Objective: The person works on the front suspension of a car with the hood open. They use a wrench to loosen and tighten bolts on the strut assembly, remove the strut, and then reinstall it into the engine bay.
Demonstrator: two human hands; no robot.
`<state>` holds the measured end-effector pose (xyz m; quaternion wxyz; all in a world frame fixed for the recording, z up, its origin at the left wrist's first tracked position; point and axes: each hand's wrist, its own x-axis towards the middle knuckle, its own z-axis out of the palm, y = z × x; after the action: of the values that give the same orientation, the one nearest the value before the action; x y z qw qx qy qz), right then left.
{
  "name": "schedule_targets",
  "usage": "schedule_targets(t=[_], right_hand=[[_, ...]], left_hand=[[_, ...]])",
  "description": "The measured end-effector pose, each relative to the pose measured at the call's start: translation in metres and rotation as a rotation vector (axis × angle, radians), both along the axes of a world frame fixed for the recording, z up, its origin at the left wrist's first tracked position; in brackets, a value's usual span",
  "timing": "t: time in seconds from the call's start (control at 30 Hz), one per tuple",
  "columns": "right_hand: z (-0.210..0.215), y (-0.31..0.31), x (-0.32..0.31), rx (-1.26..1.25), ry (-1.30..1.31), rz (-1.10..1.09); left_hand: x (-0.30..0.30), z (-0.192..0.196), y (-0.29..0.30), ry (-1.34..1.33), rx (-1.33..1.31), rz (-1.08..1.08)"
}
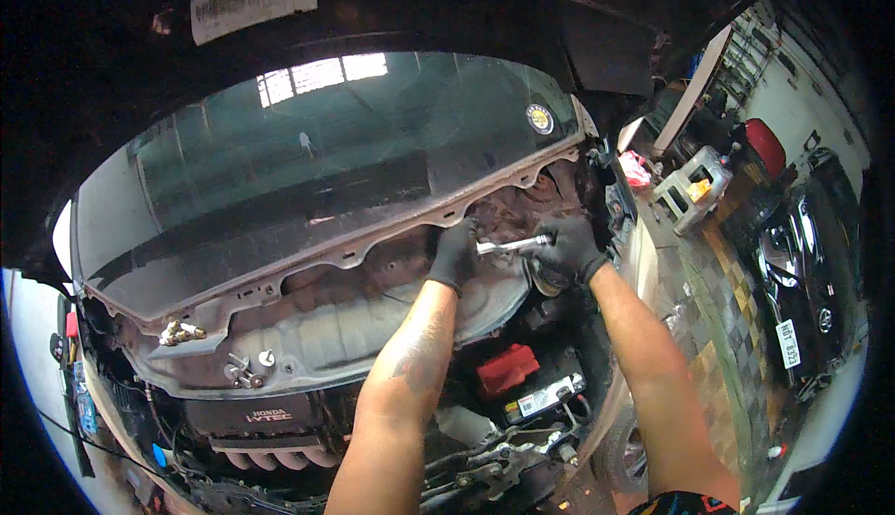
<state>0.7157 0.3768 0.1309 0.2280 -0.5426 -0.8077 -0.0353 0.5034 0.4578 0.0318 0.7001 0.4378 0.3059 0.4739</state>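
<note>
Black gloves covered both my hands deep in the engine bay, under the windscreen point(326, 151). My left hand point(454, 254) curled round the head end of a chrome ratchet point(511, 246); my right hand point(571, 249) was closed on its handle, against the rusty firewall point(373, 273). A red-capped battery point(522, 380) sat below, between my forearms.

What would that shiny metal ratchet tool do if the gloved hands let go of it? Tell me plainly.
The ratchet tool looks like solid polished metal, so probably stiff and heavy for its size. Its smooth shine suggests it could slip, though the left hand and right hand wear dark gloves. Released, it would likely drop into the engine bay below.
</note>
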Motion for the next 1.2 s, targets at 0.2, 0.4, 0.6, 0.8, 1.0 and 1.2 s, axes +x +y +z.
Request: schedule_targets(t=[0.2,0.4,0.6,0.8,1.0,1.2], right_hand=[[0.084,0.019,-0.024,-0.001,-0.526,0.208],[0.096,0.019,-0.125,0.195,-0.257,0.345],[0.104,0.031,-0.071,0.298,-0.827,0.554],[0.067,0.023,-0.028,0.274,-0.484,0.28],[-0.003,-0.003,-0.001,-0.046,0.079,0.033],[0.074,0.019,-0.04,0.162,-0.469,0.257]], left_hand=[[-0.003,0.022,-0.026,0.464,0.149,0.072],[0.002,0.057,-0.036,-0.111,-0.371,0.027],[-0.005,0.011,-0.012,0.038,-0.199,0.059],[0.0,0.006,-0.02,0.235,0.431,0.205],[0.007,0.024,-0.025,-0.079,-0.194,0.073],[-0.006,-0.01,0.0,0.142,0.177,0.111]])
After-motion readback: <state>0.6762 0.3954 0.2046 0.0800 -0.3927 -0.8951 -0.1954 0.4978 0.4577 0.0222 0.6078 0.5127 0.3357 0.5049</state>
